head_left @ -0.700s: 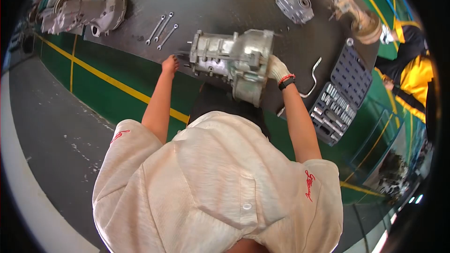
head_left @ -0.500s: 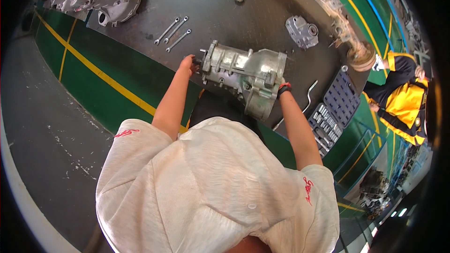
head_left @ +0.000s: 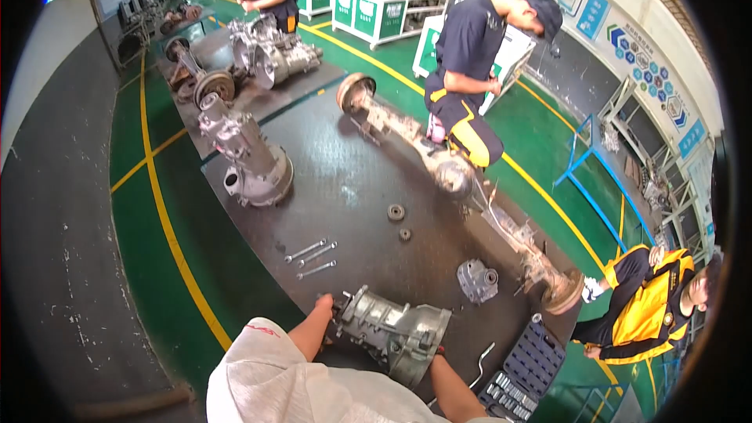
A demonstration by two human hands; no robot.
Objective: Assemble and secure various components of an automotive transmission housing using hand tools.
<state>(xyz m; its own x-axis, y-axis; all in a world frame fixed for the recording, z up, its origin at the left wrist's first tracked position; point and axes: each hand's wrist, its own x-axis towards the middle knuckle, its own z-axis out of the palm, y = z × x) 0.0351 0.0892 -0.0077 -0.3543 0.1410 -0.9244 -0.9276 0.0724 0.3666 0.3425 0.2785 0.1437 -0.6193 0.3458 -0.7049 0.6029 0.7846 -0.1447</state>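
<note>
Green workshop floor (head_left: 548,157) with yellow lines, filling most of the frame; grey strip of floor along the left edge. Across the middle, from upper left to lower right, a long dark metal platform (head_left: 345,180). On the upper right, a pale wall (head_left: 627,16) with a row of blue rectangular signs, one white board with blue hexagons. At the top centre, white box-shaped cabinets (head_left: 368,0) with green panels.

On the platform, a long axle (head_left: 454,172) running diagonally right of centre, one person bent over it; another gearbox (head_left: 247,153) standing at the left; more assemblies at the upper left. Lower right, seated person in yellow and black (head_left: 646,305).

At the bottom centre, the grey gearbox housing (head_left: 395,329), lying on its side on the platform edge. Left hand (head_left: 325,305) touching its narrow end, fingers closed against it. Right hand (head_left: 436,354) mostly hidden behind the wide bell end; grip there impossible to tell.

Smaller: black socket tray (head_left: 525,368) at the lower right, small grey casting (head_left: 476,280), three wrenches (head_left: 312,258), two round rings (head_left: 399,221).
</note>
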